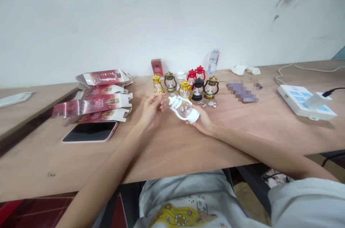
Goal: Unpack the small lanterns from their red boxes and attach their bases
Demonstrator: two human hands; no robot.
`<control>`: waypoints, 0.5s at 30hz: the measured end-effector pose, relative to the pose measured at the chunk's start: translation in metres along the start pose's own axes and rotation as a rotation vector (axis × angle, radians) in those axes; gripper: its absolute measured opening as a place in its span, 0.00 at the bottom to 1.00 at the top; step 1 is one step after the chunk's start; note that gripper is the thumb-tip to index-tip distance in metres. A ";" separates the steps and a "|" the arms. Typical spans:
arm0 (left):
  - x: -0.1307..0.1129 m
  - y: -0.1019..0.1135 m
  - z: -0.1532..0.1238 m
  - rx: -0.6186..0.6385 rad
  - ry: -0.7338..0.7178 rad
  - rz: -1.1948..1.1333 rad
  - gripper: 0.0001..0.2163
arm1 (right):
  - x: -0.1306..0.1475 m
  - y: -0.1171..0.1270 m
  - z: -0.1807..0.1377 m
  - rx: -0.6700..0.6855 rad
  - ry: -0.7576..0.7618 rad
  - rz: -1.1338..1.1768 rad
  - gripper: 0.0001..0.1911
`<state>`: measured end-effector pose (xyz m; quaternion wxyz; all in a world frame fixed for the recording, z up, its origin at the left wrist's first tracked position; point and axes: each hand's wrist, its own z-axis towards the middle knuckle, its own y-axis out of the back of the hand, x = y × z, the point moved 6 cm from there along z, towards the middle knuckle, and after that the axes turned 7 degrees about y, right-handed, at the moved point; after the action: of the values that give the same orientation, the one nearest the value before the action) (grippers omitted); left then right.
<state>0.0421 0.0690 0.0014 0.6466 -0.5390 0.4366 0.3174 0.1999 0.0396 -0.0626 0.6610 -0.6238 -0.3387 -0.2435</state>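
Observation:
My right hand (201,122) holds a small white toy lantern (184,107) lying on its side, fingers wrapped under its base. My left hand (151,107) is pinched at the lantern's top end, on something thin I cannot make out. Just behind stands a cluster of several small lanterns (188,84) in gold, black, red and white. A few small metal pieces (210,104) lie on the wooden table (172,145) right of my hands.
Flat red-and-white cartons (94,104) are piled at the left, with a dark phone (90,131) in front of them. An upright red box (157,67), a water bottle (213,61) and crumpled tissue (245,70) stand at the back. A white power strip (306,101) sits at the right.

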 end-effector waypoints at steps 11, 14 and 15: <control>0.001 0.003 0.002 -0.024 0.009 -0.028 0.03 | 0.002 0.001 0.000 -0.008 0.009 0.026 0.11; 0.001 0.003 0.001 -0.018 0.006 -0.014 0.04 | 0.003 -0.001 -0.001 -0.020 0.006 0.035 0.12; 0.000 0.003 0.001 -0.019 0.006 -0.012 0.04 | 0.003 -0.001 -0.001 -0.021 0.001 0.035 0.12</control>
<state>0.0397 0.0708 -0.0003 0.6420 -0.5487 0.4321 0.3164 0.2011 0.0390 -0.0596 0.6585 -0.6365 -0.3249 -0.2358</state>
